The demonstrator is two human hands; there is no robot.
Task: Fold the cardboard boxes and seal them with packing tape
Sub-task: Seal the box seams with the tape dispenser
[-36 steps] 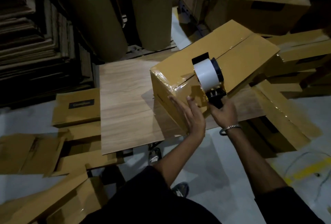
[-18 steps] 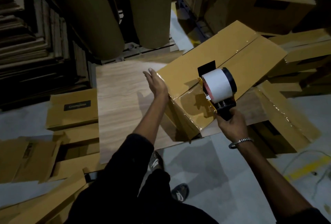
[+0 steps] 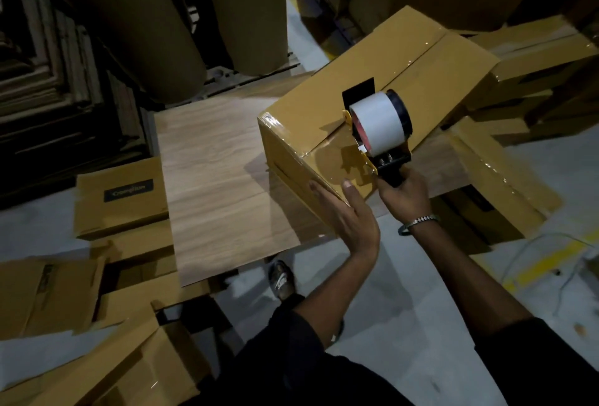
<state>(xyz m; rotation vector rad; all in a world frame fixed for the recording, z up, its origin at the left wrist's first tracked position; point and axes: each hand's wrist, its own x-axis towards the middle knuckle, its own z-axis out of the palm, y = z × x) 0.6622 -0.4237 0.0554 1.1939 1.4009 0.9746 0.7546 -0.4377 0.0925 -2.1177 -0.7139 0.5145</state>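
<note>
A folded brown cardboard box (image 3: pixel 330 91) lies on a wooden tabletop (image 3: pixel 210 178), its top seam covered in glossy clear tape. My right hand (image 3: pixel 403 193) grips the black handle of a tape dispenser (image 3: pixel 379 128) carrying a white tape roll, held over the box's near end by the seam. My left hand (image 3: pixel 348 214) lies with straight fingers against the box's near corner, thumb up on the taped top edge.
Flattened and folded boxes (image 3: pixel 120 196) litter the grey floor on the left and bottom left. More taped boxes (image 3: pixel 538 58) are stacked at the right. Large cardboard rolls (image 3: pixel 136 19) stand behind the table. My shoe (image 3: pixel 282 280) shows beneath the table edge.
My left hand left the box's far left corner and came back to the near corner. The dispenser stays over the near end of the seam in my right hand.
</note>
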